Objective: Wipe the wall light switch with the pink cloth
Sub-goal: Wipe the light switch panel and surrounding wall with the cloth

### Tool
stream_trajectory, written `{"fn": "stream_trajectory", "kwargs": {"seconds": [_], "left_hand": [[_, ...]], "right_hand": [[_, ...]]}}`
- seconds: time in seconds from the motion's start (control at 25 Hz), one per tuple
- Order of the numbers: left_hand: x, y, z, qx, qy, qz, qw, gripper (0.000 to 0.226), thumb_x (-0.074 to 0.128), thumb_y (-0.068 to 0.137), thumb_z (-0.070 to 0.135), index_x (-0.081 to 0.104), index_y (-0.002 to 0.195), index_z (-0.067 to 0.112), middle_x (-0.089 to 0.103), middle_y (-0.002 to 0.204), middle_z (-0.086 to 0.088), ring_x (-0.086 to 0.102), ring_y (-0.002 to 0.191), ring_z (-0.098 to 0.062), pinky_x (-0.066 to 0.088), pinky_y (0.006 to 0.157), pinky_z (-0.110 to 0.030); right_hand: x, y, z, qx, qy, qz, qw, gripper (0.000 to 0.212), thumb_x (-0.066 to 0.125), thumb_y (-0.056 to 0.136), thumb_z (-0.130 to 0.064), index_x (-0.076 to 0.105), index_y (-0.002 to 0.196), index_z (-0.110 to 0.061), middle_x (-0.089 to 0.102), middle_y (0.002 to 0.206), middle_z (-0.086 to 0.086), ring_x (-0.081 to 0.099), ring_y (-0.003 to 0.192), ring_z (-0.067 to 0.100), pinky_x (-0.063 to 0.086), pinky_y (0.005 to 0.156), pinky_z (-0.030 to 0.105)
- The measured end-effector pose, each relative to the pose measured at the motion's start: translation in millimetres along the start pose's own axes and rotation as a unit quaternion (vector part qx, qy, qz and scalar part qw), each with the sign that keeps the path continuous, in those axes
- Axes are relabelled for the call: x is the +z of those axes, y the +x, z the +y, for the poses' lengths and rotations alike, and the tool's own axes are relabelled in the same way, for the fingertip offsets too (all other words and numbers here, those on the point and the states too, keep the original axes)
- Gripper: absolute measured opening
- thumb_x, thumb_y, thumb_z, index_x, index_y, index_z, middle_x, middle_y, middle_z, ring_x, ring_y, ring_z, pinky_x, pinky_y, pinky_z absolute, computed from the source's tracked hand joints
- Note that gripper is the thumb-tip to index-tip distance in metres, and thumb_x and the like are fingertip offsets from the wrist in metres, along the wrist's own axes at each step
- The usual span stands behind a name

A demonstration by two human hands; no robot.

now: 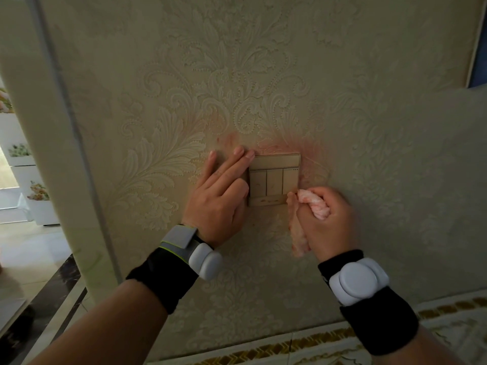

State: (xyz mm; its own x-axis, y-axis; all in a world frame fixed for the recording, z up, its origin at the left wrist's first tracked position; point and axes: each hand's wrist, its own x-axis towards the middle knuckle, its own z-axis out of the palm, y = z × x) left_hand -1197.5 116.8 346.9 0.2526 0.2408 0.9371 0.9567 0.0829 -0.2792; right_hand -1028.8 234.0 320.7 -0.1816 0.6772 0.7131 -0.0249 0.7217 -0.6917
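A gold-coloured light switch (pixel 274 179) with three rockers is set in the embossed cream wall. My left hand (pixel 221 193) lies flat on the wall against the switch's left edge, fingers spread and pointing up. My right hand (pixel 326 222) is closed around a bunched pink cloth (pixel 315 202). The cloth's tip touches the lower right corner of the switch plate, and a tail of it hangs down along the wall below my hand.
Reddish smudges (pixel 303 146) stain the wallpaper above and to the right of the switch. A wall corner with a white trim (pixel 68 143) runs down the left, with a doorway to another room beyond. A patterned floor border (pixel 316 341) runs along the bottom.
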Motion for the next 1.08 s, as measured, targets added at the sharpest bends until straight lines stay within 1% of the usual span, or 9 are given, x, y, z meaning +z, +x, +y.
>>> {"fn": "stream_trajectory", "kwargs": {"seconds": [0.08, 0.16, 0.24, 0.36, 0.44, 0.56, 0.64, 0.8, 1.08], "left_hand": [[0.1, -0.4, 0.0, -0.002, -0.001, 0.0, 1.0, 0.025, 0.05, 0.095, -0.001, 0.058, 0.073, 0.006, 0.057, 0.141, -0.014, 0.047, 0.14, -0.027, 0.023, 0.125, -0.048], [0.2, -0.2, -0.2, -0.001, 0.001, 0.001, 1.0, 0.024, 0.051, 0.095, -0.002, 0.058, 0.073, 0.006, 0.057, 0.141, -0.014, 0.047, 0.14, -0.027, 0.023, 0.125, -0.047], [0.6, 0.0, -0.3, 0.001, 0.001, 0.004, 1.0, 0.023, 0.053, 0.093, -0.003, 0.058, 0.073, 0.006, 0.057, 0.141, -0.014, 0.048, 0.139, -0.027, 0.024, 0.124, -0.048], [1.2, -0.2, -0.4, 0.002, 0.0, 0.007, 1.0, 0.024, 0.053, 0.093, -0.003, 0.058, 0.072, 0.006, 0.058, 0.14, -0.014, 0.049, 0.139, -0.028, 0.027, 0.123, -0.05], [1.3, -0.1, -0.4, 0.002, 0.0, 0.007, 1.0, 0.024, 0.053, 0.094, -0.003, 0.058, 0.072, 0.006, 0.058, 0.14, -0.014, 0.049, 0.138, -0.028, 0.028, 0.122, -0.051], [1.5, 0.4, 0.2, 0.004, 0.003, 0.009, 1.0, 0.025, 0.051, 0.095, -0.002, 0.058, 0.073, 0.007, 0.059, 0.139, -0.014, 0.049, 0.138, -0.028, 0.028, 0.122, -0.051], [1.1, 0.5, 0.1, 0.007, 0.003, 0.011, 1.0, 0.026, 0.05, 0.095, -0.002, 0.058, 0.072, 0.007, 0.059, 0.139, -0.014, 0.049, 0.138, -0.027, 0.026, 0.123, -0.049], [1.6, 0.6, -0.9, 0.006, 0.003, 0.013, 1.0, 0.027, 0.05, 0.096, -0.001, 0.057, 0.071, 0.007, 0.059, 0.14, -0.014, 0.049, 0.138, -0.027, 0.024, 0.124, -0.048], [0.6, 0.4, -1.8, 0.01, -0.001, 0.012, 1.0, 0.028, 0.049, 0.096, 0.001, 0.058, 0.071, 0.007, 0.059, 0.139, -0.015, 0.05, 0.137, -0.027, 0.025, 0.123, -0.048]], "right_hand": [[2.0, -4.2, -0.4, -0.036, -0.038, 0.036, 0.998, 0.019, 0.076, 0.079, -0.029, 0.062, 0.084, -0.017, 0.064, 0.078, -0.004, 0.06, 0.068, 0.009, 0.044, 0.061, 0.008], [7.8, -7.7, -1.1, -0.054, -0.063, 0.05, 0.995, 0.02, 0.08, 0.08, -0.021, 0.061, 0.086, -0.015, 0.063, 0.078, -0.002, 0.059, 0.066, 0.013, 0.045, 0.058, 0.014], [14.2, -10.9, -2.8, -0.067, -0.063, 0.048, 0.995, 0.023, 0.075, 0.082, -0.034, 0.062, 0.083, -0.014, 0.064, 0.078, 0.0, 0.06, 0.065, 0.017, 0.049, 0.057, 0.027], [22.8, -14.7, -6.4, -0.09, -0.07, 0.058, 0.992, 0.035, 0.059, 0.083, -0.048, 0.061, 0.076, -0.013, 0.062, 0.072, 0.0, 0.057, 0.06, 0.017, 0.045, 0.052, 0.028], [26.4, -16.7, -6.2, -0.102, -0.087, 0.07, 0.988, 0.034, 0.058, 0.083, -0.046, 0.061, 0.074, -0.013, 0.06, 0.07, 0.001, 0.055, 0.058, 0.018, 0.042, 0.05, 0.027], [30.4, -19.0, -3.3, -0.108, -0.106, 0.078, 0.985, 0.022, 0.071, 0.082, -0.031, 0.06, 0.073, -0.014, 0.061, 0.072, 0.002, 0.056, 0.058, 0.021, 0.041, 0.05, 0.026], [33.3, -22.2, -4.7, -0.112, -0.111, 0.065, 0.985, 0.016, 0.066, 0.081, -0.028, 0.06, 0.074, -0.014, 0.062, 0.077, 0.002, 0.058, 0.062, 0.023, 0.04, 0.051, 0.026], [35.1, -26.7, -6.1, -0.134, -0.126, 0.04, 0.982, 0.011, 0.075, 0.079, -0.019, 0.065, 0.08, -0.017, 0.062, 0.083, 0.0, 0.062, 0.067, 0.024, 0.046, 0.051, 0.029], [37.0, -26.4, -9.4, -0.117, -0.103, 0.05, 0.986, 0.021, 0.074, 0.083, -0.033, 0.062, 0.085, -0.016, 0.063, 0.081, -0.001, 0.059, 0.067, 0.018, 0.041, 0.054, 0.025]]}}
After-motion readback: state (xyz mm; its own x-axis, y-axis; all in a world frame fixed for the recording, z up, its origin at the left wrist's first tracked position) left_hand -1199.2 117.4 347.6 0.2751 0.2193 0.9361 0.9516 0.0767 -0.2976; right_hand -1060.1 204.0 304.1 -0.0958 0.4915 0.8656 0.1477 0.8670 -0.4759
